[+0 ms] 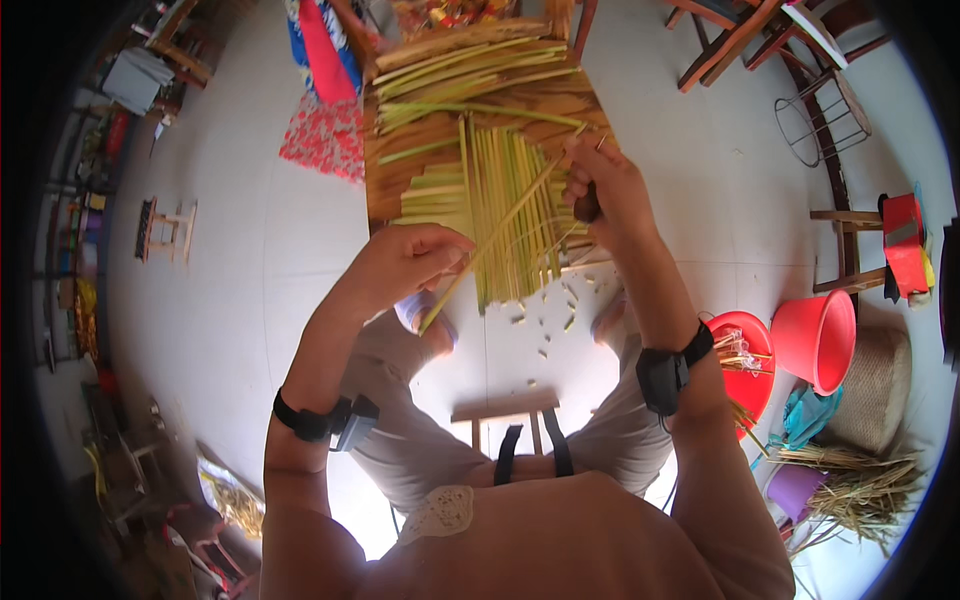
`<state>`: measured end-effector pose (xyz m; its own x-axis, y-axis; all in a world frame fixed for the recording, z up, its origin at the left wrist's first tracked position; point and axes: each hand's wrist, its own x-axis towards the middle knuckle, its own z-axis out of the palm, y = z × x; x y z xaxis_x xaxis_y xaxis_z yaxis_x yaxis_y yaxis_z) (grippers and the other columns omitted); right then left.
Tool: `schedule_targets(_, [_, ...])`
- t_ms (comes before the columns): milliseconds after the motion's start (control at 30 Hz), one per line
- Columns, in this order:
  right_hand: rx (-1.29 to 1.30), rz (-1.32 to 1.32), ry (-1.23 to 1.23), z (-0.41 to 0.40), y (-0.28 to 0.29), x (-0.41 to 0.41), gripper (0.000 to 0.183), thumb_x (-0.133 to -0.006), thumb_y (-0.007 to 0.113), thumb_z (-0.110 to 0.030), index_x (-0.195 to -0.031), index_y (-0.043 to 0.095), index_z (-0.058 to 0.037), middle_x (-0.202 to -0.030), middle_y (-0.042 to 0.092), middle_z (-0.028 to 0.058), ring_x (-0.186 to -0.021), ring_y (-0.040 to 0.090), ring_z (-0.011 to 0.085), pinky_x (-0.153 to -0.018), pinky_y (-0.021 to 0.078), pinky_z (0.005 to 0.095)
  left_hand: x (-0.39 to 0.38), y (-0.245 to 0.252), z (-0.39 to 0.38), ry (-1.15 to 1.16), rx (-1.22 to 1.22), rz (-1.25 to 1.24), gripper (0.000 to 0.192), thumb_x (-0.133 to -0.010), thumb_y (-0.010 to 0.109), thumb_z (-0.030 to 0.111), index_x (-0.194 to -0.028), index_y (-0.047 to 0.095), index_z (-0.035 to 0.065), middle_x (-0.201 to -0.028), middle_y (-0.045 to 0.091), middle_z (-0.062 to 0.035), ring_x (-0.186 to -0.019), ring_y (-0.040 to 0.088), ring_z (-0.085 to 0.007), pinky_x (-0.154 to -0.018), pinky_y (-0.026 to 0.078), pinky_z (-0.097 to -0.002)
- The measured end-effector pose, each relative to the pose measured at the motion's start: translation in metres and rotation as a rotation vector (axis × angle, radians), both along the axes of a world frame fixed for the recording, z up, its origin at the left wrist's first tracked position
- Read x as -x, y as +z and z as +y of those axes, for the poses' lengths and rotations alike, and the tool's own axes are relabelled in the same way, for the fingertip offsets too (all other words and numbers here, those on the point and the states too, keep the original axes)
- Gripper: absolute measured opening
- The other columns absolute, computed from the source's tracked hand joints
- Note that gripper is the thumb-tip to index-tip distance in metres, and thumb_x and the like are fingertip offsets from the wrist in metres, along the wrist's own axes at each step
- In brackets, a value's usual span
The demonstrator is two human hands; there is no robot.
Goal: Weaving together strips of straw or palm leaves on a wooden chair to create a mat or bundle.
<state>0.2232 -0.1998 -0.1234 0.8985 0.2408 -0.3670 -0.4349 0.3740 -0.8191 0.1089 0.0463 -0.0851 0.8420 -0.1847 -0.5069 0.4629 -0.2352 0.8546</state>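
Note:
On a wooden bench point(600, 109) lies a row of green-yellow plant stalks point(510, 210) threaded side by side, their near ends reaching past the bench's near edge. My left hand point(424, 262) pinches a single loose stalk point(491, 244) that slants across the row. The upper end of that stalk meets my right hand point(600, 180), which is closed around a dark rounded handle point(587, 204); a thin pointed tip shows above its fingers. Thin strands curve over the row's right side. Shorter stalks point(435, 195) lie crosswise under the row, and long loose stalks point(465, 71) lie farther back.
Cut stalk bits point(570, 306) lie scattered on the floor between my feet. A red basin point(750, 330), a pink bucket point(814, 341), a woven basket point(874, 382) and a dry straw bundle point(862, 487) stand at the right. A floral cloth point(326, 139) hangs left of the bench.

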Motion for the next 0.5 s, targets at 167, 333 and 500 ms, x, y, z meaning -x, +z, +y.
schedule_targets(167, [-0.026, -0.026, -0.016, 0.008, -0.007, 0.007, 0.020, -0.089, 0.069, -0.016, -0.081, 0.051, -0.0128, -0.065, 0.043, -0.0041, -0.056, 0.042, 0.0089, -0.052, 0.0401, 0.0267, 0.034, -0.033, 0.021, 0.013, 0.226, 0.118, 0.025, -0.098, 0.055, 0.011, -0.117, 0.064, -0.0014, -0.081, 0.064, -0.0048, -0.062, 0.049, -0.0058, -0.053, 0.038, -0.0184])
schedule_targets(333, [-0.096, -0.025, -0.026, 0.015, -0.005, 0.010, 0.022, -0.091, 0.066, -0.014, -0.078, 0.047, -0.0132, -0.065, 0.039, -0.0054, -0.055, 0.038, 0.0075, -0.053, 0.0389, 0.0255, 0.052, -0.027, 0.031, 0.072, 0.408, 0.130, 0.026, -0.100, 0.051, 0.011, -0.117, 0.062, -0.0051, -0.082, 0.063, -0.0074, -0.060, 0.048, -0.0062, -0.051, 0.037, -0.0187])
schedule_targets(500, [-0.065, -0.050, -0.038, 0.011, -0.011, 0.005, 0.014, -0.091, 0.067, -0.017, -0.090, 0.057, -0.0073, -0.068, 0.048, -0.0032, -0.059, 0.045, 0.0085, -0.053, 0.0413, 0.0269, 0.061, -0.015, 0.035, 0.143, 0.508, 0.158, 0.026, -0.097, 0.056, 0.012, -0.117, 0.061, -0.0045, -0.081, 0.062, -0.0062, -0.059, 0.043, -0.0052, -0.051, 0.033, -0.0184])
